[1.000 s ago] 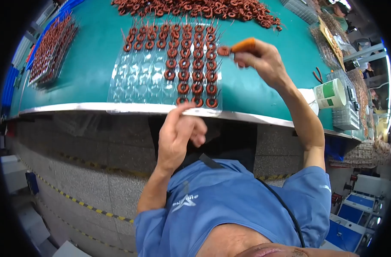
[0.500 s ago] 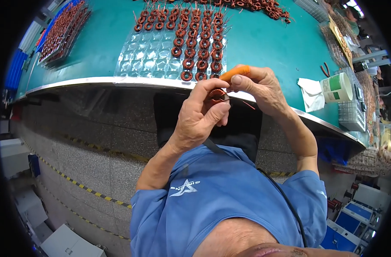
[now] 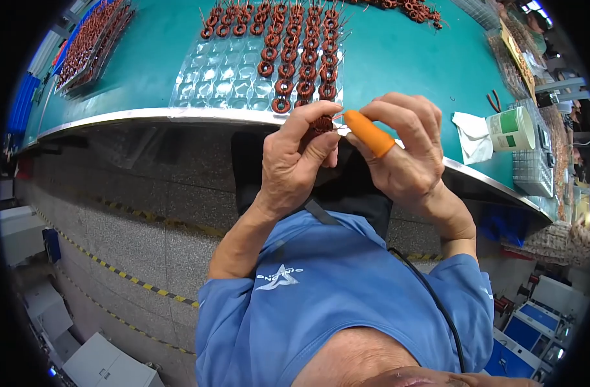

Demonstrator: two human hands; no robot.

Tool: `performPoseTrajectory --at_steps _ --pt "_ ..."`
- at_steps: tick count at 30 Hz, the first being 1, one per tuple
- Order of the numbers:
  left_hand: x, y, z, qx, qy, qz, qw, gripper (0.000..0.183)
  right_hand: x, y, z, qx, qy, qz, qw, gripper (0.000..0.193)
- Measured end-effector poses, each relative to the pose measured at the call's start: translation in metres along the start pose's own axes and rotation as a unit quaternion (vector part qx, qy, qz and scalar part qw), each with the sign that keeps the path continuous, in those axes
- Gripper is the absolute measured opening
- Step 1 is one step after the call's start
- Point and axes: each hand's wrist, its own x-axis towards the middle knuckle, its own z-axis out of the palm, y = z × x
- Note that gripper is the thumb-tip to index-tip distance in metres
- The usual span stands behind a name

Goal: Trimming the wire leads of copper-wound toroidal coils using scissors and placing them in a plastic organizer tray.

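In front of the table edge, my left hand [image 3: 290, 160] pinches a copper-wound toroidal coil [image 3: 321, 124] between thumb and fingers, which cover part of it. Thin wire leads stick out from the coil's right side. Close by on the right, my right hand [image 3: 411, 158] is closed in a pinch at the ends of these leads. An orange finger cot [image 3: 370, 134] covers one of its fingers. Just beyond my hands, a clear plastic tray [image 3: 208, 84] holds rows of similar coils [image 3: 287, 69], their leads pointing up; its left front pockets hold no coils.
More coils [image 3: 417, 9] lie in a heap at the table's far side. A stack of filled trays [image 3: 91, 48] stands at the left. To the right are pliers [image 3: 494, 102], a white cloth [image 3: 470, 137], a white-and-green tub [image 3: 509, 129] and clear trays [image 3: 532, 169].
My right hand has turned over and shifted slightly right, so the orange finger cot now faces up. My left hand has tilted the coil and moved it slightly left and away from me.
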Motion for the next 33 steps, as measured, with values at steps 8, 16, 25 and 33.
performPoseTrajectory --at_steps 8,16,25,33 --pt "-0.010 -0.005 0.001 -0.151 0.000 0.011 0.988 0.023 -0.016 0.020 0.022 0.531 -0.066 0.399 0.745 0.016" --pt "-0.005 -0.003 0.002 -0.092 0.058 -0.004 0.994 0.013 -0.026 0.007 0.039 0.523 -0.019 0.403 0.751 0.020" --pt "-0.001 -0.005 -0.009 -0.089 0.036 -0.051 0.994 0.027 -0.051 0.000 0.039 0.564 0.031 0.467 0.680 0.038" --pt "-0.008 -0.003 -0.001 0.049 -0.005 -0.045 0.998 0.023 -0.051 -0.014 0.047 0.479 0.019 0.473 0.739 0.027"
